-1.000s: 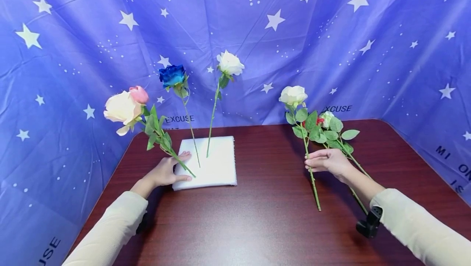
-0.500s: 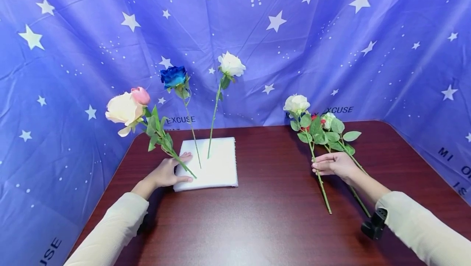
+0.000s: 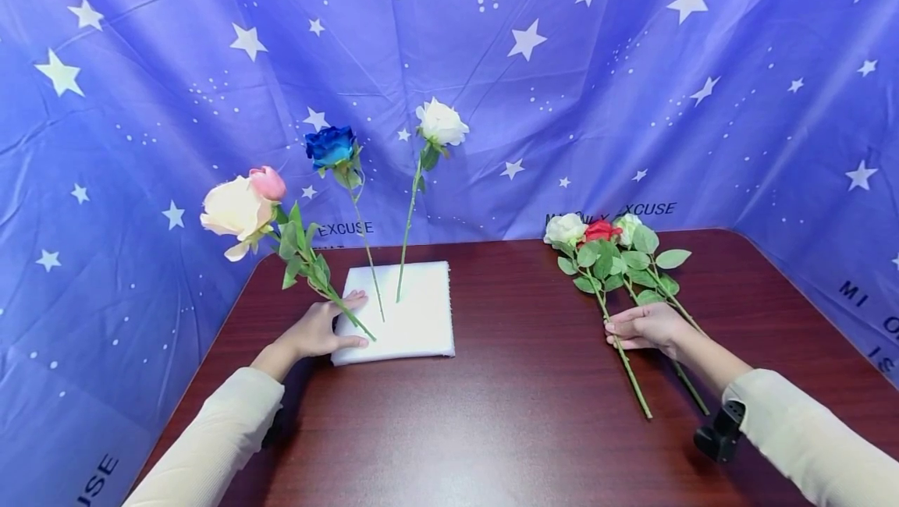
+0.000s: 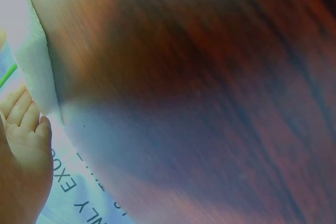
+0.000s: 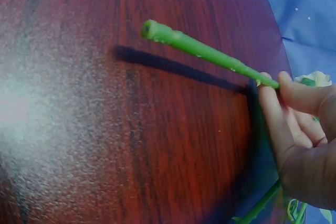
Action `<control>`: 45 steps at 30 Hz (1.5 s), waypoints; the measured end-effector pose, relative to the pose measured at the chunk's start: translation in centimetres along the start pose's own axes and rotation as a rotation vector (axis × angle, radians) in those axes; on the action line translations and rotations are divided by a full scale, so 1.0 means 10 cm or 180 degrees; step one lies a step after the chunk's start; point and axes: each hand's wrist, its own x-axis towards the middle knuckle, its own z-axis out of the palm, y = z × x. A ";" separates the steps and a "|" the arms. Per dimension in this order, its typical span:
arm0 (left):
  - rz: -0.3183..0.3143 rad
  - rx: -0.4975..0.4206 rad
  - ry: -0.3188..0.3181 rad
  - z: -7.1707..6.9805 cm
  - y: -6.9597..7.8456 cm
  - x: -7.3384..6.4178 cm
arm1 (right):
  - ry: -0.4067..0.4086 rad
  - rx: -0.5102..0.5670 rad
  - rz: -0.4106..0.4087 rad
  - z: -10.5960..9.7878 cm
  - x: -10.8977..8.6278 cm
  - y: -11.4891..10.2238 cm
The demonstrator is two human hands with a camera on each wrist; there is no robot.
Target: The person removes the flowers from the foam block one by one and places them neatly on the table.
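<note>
My right hand [image 3: 649, 327] pinches the green stem of a white rose [image 3: 565, 230] between thumb and fingers, low over the table. In the right wrist view the cut stem end [image 5: 199, 50] sticks out past the fingertips, its shadow beneath it. A red rose [image 3: 601, 231] and another white rose [image 3: 627, 228] lie right beside it. My left hand [image 3: 316, 329] rests along the left side of a white foam block [image 3: 414, 312], thumb and fingers spread. A blue rose [image 3: 332, 147], a white rose [image 3: 442, 122] and a cream rose [image 3: 235, 209] with a pink bud stand with stems in the block.
The dark wood table [image 3: 492, 421] runs up to a blue curtain [image 3: 449, 39] with white stars at the back and both sides. The cream flower leans left over the left hand. Stems [image 3: 691, 388] of the lying roses pass under the right wrist.
My right hand has moved down and slightly right, lowering the white rose from a raised position to beside the red rose. The left hand stays at the foam block.
</note>
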 end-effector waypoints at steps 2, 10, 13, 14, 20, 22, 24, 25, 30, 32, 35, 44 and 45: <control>0.0010 0.0012 0.0010 0.00 0.01 0.00 | -0.0037 0.0036 0.0060 -0.02 -0.01 -0.01; 0.0133 0.0028 0.0143 0.00 0.01 -0.02 | -0.0159 0.0143 0.0126 -0.08 0.00 -0.03; 0.0179 0.0065 0.0176 0.00 0.00 -0.02 | -0.0147 0.0142 0.0109 -0.08 0.01 -0.03; 0.0188 0.0065 0.0177 0.00 0.00 -0.02 | -0.0148 0.0140 0.0100 -0.09 0.02 -0.03; 0.0331 -0.0011 0.0275 -0.01 -0.01 -0.02 | -0.0073 0.0229 0.0056 -0.10 0.03 -0.03; 0.0423 0.0025 0.0364 -0.01 -0.02 -0.02 | -0.0006 0.0232 0.0013 -0.10 0.03 -0.04; 0.0467 0.0042 0.0398 -0.01 -0.03 -0.02 | 0.0099 0.0211 -0.0035 -0.10 0.03 -0.06; 0.0448 0.0032 0.0383 -0.01 -0.03 -0.03 | 0.0167 0.0213 -0.0050 -0.09 0.02 -0.07; 0.0226 0.0013 0.0156 -0.03 -0.02 -0.02 | 0.0538 0.0239 -0.0088 -0.07 0.01 -0.17; 0.0172 0.0041 0.0101 -0.03 -0.02 -0.01 | 0.0668 0.0220 -0.0083 -0.05 0.00 -0.22; 0.0174 0.0071 0.0069 -0.04 -0.01 0.01 | 0.0809 0.0189 -0.0054 0.00 0.00 -0.32; 0.0133 0.0021 0.0032 -0.02 0.01 -0.01 | 0.0959 -0.0182 -0.0133 0.27 0.10 -0.76; 0.0136 0.0020 0.0034 -0.02 0.01 0.00 | 0.0947 -0.0198 -0.0156 0.31 0.12 -0.80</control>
